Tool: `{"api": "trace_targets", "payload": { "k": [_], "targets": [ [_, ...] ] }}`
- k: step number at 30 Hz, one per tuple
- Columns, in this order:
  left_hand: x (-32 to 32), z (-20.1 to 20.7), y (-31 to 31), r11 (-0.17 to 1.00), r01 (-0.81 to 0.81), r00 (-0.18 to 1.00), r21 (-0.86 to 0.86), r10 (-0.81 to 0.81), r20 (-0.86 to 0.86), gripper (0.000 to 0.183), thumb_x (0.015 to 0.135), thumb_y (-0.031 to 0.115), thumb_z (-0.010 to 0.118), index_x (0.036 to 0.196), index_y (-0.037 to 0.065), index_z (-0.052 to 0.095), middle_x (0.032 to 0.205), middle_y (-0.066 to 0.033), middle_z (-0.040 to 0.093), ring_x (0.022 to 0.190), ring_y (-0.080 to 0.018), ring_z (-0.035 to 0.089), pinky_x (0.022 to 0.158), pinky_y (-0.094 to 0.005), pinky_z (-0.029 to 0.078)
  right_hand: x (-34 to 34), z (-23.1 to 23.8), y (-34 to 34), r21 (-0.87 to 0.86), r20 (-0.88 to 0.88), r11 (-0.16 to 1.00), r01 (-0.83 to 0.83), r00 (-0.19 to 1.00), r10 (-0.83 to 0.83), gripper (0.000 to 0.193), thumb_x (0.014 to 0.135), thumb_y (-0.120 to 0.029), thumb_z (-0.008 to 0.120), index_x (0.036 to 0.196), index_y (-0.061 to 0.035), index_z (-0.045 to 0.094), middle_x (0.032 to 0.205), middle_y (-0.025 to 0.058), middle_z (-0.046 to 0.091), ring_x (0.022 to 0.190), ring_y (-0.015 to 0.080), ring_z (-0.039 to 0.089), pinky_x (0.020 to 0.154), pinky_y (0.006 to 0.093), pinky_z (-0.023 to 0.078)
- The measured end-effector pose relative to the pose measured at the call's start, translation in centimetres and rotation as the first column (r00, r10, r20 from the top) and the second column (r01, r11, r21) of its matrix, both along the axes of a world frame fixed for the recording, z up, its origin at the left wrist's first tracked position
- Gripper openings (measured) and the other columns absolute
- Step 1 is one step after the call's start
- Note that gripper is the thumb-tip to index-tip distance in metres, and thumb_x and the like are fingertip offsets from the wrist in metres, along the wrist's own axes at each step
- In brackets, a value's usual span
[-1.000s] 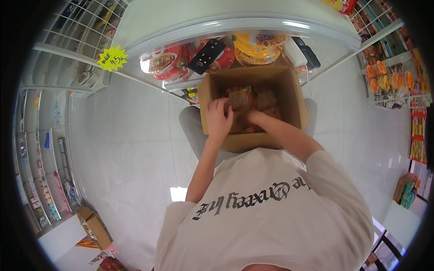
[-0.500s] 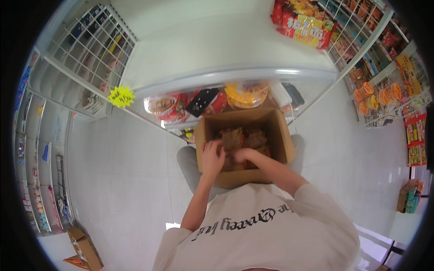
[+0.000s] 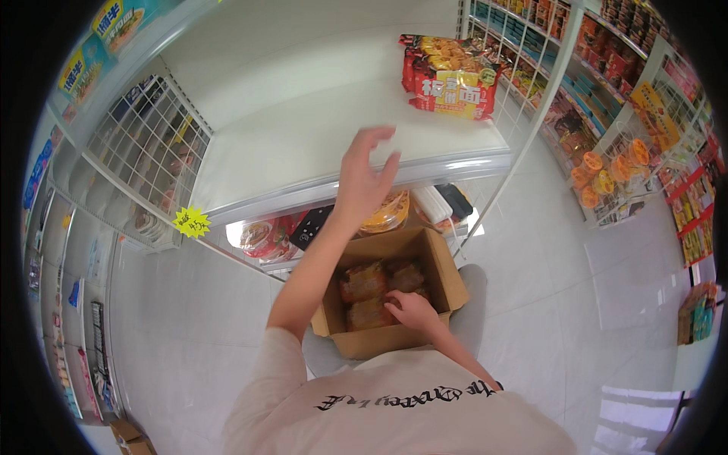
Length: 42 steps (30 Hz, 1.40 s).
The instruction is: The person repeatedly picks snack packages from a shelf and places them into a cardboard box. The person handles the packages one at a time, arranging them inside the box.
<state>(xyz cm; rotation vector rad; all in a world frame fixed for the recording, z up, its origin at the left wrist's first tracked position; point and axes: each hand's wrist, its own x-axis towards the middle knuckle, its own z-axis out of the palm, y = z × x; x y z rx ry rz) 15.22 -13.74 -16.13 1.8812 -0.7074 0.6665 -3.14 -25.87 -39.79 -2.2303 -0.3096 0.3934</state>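
My left hand [image 3: 367, 176] is raised over the front edge of the white shelf [image 3: 280, 129], its fingers spread and curved with nothing in them. Down in the open cardboard box [image 3: 446, 274], my right hand [image 3: 413, 309] has bent fingers closed at the edge of a brownish plastic-wrapped packet [image 3: 369, 314]. More wrapped packets, one [image 3: 364, 282] at the far left and another [image 3: 406, 274] at the far right, lie in the box. A red and yellow noodle multipack [image 3: 455, 85] stands at the right end of the shelf.
Below the shelf sit a red-lidded bowl package [image 3: 267, 240], a yellow package [image 3: 387, 214] and a white and black device [image 3: 440, 205]. Wire grid panels [image 3: 155, 121] flank the shelf. A yellow star-shaped price tag [image 3: 192, 222] hangs at its left corner. Stocked shelves stand on both sides.
My left hand has risen out of the box, up and forward to the shelf edge. My right hand stays inside the box. The view has shifted, bringing blue packs into sight at upper left.
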Motion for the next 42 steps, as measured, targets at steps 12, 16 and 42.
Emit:
{"api": "trace_targets", "payload": {
  "k": [12, 16, 42],
  "targets": [
    [18.6, -0.9, -12.2, 0.978, -0.096, 0.880, -0.187, -0.004, -0.475, 0.080, 0.069, 0.020, 0.092, 0.130, -0.009, 0.051, 0.110, -0.0149, 0.071, 0.092, -0.0199, 0.071, 0.080, -0.0337, 0.060, -0.3, -0.4, -0.5, 0.072, 0.161, 0.992, 0.101, 0.981, -0.112, 0.025, 0.093, -0.026, 0.063, 0.106, -0.0060, 0.066, 0.085, 0.0123, 0.073, 0.082, 0.0349, 0.070, 0.074, 0.0473, 0.056],
    [18.6, -1.1, -11.1, 0.994, -0.002, 0.879, -0.111, -0.051, -0.473, 0.062, 0.068, 0.021, 0.092, 0.116, -0.003, 0.062, 0.106, -0.0144, 0.073, 0.089, -0.0208, 0.072, 0.079, -0.0350, 0.060, -0.4, -0.7, -0.5, 0.073, 0.174, 0.992, 0.105, 0.978, -0.117, 0.023, 0.092, -0.025, 0.063, 0.106, -0.0068, 0.066, 0.085, 0.0123, 0.073, 0.081, 0.0351, 0.070, 0.073, 0.0477, 0.056],
    [-19.4, -19.8, 9.5, 0.950, -0.099, 0.723, 0.295, 0.273, -0.635, 0.063, 0.095, 0.025, 0.068, 0.145, 0.001, 0.040, 0.119, -0.0204, 0.065, 0.108, -0.0352, 0.065, 0.095, -0.0408, 0.050, 5.1, 8.2, -4.5, -0.111, -0.040, 0.975, 0.192, 0.980, -0.197, 0.043, 0.086, -0.027, 0.076, 0.116, 0.0001, 0.062, 0.097, 0.0175, 0.071, 0.091, 0.0279, 0.070, 0.081, 0.0382, 0.056]
  ]
}}
